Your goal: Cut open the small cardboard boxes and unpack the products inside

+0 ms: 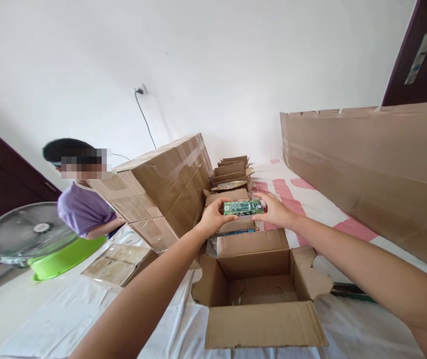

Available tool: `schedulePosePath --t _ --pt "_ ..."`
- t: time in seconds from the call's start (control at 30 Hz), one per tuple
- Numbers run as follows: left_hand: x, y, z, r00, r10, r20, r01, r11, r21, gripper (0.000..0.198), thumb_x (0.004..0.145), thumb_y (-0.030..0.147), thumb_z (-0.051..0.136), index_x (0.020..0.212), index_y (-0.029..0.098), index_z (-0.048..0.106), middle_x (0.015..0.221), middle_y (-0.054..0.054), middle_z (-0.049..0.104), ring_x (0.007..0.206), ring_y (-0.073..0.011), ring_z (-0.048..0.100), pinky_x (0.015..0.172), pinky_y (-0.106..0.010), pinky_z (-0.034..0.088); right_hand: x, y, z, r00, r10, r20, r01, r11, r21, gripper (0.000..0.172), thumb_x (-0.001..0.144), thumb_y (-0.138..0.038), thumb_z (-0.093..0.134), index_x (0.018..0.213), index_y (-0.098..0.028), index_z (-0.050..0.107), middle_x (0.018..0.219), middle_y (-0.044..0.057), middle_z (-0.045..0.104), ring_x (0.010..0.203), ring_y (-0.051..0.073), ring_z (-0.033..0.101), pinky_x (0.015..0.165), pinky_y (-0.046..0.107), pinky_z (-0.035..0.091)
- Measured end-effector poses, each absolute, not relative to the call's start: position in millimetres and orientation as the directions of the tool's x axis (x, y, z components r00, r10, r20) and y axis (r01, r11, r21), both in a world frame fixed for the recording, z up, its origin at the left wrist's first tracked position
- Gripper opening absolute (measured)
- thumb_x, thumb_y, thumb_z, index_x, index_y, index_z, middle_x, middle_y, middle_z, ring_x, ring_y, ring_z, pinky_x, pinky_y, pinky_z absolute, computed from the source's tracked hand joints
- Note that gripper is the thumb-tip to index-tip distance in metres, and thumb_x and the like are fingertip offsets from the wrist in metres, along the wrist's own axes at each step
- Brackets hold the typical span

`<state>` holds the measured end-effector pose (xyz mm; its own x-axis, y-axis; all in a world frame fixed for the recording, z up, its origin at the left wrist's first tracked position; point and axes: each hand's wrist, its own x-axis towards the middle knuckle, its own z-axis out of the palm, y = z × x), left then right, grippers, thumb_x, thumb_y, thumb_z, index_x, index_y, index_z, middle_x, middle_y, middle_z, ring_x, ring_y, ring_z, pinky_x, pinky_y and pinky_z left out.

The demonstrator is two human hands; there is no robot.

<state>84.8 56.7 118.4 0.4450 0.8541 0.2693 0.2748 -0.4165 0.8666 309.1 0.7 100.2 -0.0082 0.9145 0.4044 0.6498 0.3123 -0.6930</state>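
Between my two hands a small green printed drink carton [242,207] lies on its side in the air. My left hand [215,217] grips one end with thumb and fingers, and my right hand [271,210] closes on the other end, where a pale cap or tip shows. Below and nearer to me stands an open cardboard box [266,326], its flaps folded outward and the visible part of its floor bare. Just beyond the carton, more opened cardboard boxes [232,172] run in a row towards the wall, partly hidden by my hands.
A stack of taped cartons [161,184] rises on the left, and a long cardboard sheet [370,169] stands on the right. A flat taped box [118,262], a green basin [67,257], a large fan [30,232] and a person in a purple shirt [82,209] are at the left.
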Motion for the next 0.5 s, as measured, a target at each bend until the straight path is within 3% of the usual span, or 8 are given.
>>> schedulePosePath --t 0.13,0.27,0.37,0.43,0.5 --pt "88 29 135 0.507 0.809 0.296 0.268 -0.475 0.838 0.056 0.06 0.029 0.086 0.108 0.021 0.059 0.097 -0.003 0.068 0.088 -0.0203 0.066 0.088 -0.039 0.052 310 -22 108 -0.016 0.901 0.433 0.664 0.334 -0.669 0.059 0.056 -0.035 0.09 0.107 -0.022 0.064 0.107 0.007 0.059 0.1 0.026 0.06 0.088 0.041 0.05" --pt "74 1 155 0.559 0.725 0.402 0.086 -0.533 0.842 0.051 0.074 0.039 0.078 0.116 0.021 0.056 0.117 -0.01 0.065 0.11 -0.0243 0.062 0.096 -0.041 0.05 330 -66 117 -0.039 0.841 0.54 0.641 0.435 -0.632 0.05 0.06 -0.044 0.087 0.099 -0.024 0.063 0.098 0.004 0.061 0.095 0.025 0.06 0.084 0.037 0.049" --pt "42 -18 150 0.399 0.779 0.484 0.078 -0.555 0.828 0.04 0.085 0.045 0.068 0.115 0.021 0.06 0.117 -0.009 0.066 0.112 -0.0232 0.061 0.097 -0.038 0.049 361 -115 114 -0.007 0.819 0.573 0.526 0.491 -0.695 0.05 0.066 -0.052 0.082 0.103 -0.026 0.063 0.101 0.004 0.064 0.092 0.024 0.061 0.081 0.034 0.049" --pt "17 -30 129 0.231 0.856 0.463 0.111 -0.496 0.861 0.034 0.086 0.046 0.066 0.109 0.021 0.063 0.109 -0.006 0.069 0.103 -0.0204 0.063 0.092 -0.033 0.05 386 -150 103 -0.075 0.884 0.462 0.382 0.454 -0.805 0.053 0.064 -0.057 0.083 0.105 -0.029 0.064 0.101 0.005 0.066 0.089 0.024 0.064 0.074 0.032 0.05" --pt "-5 -40 96 0.091 0.911 0.403 0.146 -0.413 0.899 0.033 0.082 0.048 0.069 0.098 0.019 0.065 0.094 -0.004 0.07 0.089 -0.0183 0.064 0.082 -0.029 0.052 410 -183 86 -0.058 0.93 0.363 0.272 0.365 -0.89 0.06 0.058 -0.07 0.079 0.104 -0.033 0.067 0.104 0.008 0.066 0.098 0.028 0.065 0.078 0.035 0.051"
